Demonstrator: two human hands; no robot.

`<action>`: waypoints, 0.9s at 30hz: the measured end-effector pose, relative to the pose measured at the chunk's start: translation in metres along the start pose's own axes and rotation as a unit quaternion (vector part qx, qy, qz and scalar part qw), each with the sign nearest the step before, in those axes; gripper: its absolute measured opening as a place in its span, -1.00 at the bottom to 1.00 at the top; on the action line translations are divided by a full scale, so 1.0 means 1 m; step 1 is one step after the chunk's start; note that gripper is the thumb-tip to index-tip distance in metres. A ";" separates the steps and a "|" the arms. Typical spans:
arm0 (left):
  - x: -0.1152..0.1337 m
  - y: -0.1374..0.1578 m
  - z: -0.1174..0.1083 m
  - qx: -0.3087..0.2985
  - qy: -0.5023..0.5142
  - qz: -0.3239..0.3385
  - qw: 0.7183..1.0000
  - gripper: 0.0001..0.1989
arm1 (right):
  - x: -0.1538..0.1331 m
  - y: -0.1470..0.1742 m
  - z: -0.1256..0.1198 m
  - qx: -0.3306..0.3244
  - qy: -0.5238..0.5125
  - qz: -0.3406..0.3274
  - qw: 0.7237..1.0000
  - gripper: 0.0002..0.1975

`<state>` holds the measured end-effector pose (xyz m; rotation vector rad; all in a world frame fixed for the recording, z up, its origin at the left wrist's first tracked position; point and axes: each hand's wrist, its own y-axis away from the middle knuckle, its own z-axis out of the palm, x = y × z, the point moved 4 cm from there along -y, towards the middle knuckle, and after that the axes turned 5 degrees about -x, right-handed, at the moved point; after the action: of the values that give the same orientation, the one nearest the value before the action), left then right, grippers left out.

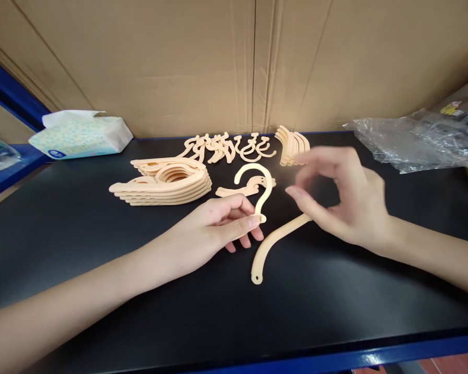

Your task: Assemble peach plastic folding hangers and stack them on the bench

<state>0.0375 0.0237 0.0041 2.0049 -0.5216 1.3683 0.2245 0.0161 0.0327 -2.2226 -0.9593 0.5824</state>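
Note:
My left hand [218,221] pinches the base of a cream plastic hanger hook [268,192] between thumb and fingers, with the curved end pointing up. Over the table to the right is my right hand [349,200], its thumb and forefinger curled but apart, nothing visible between them; the fingertips are slightly blurred. A curved hanger arm [269,246] lies below and between the hands, its upper end partly covered by the right hand. Just behind the hook, another cream hanger piece [232,191] rests on the table, partly hidden by the left hand and the hook.
A stack of cream hangers [167,195] sits at the left. Loose hooks [253,150] and small curved pieces [218,148] lie along the back, beside nested hanger arms [288,145]. A tissue pack [86,137] stands back left; clear plastic bags [405,143] lie back right, before a cardboard wall [179,67].

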 end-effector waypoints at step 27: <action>-0.007 0.000 -0.011 0.011 0.168 -0.035 0.985 -0.80 | -0.029 0.013 0.025 -0.229 0.053 -0.185 0.954 -0.80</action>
<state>0.0278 0.0314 0.0004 1.7410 -0.2818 1.6298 0.1972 -0.0033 0.0098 -2.3391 -1.5282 0.0689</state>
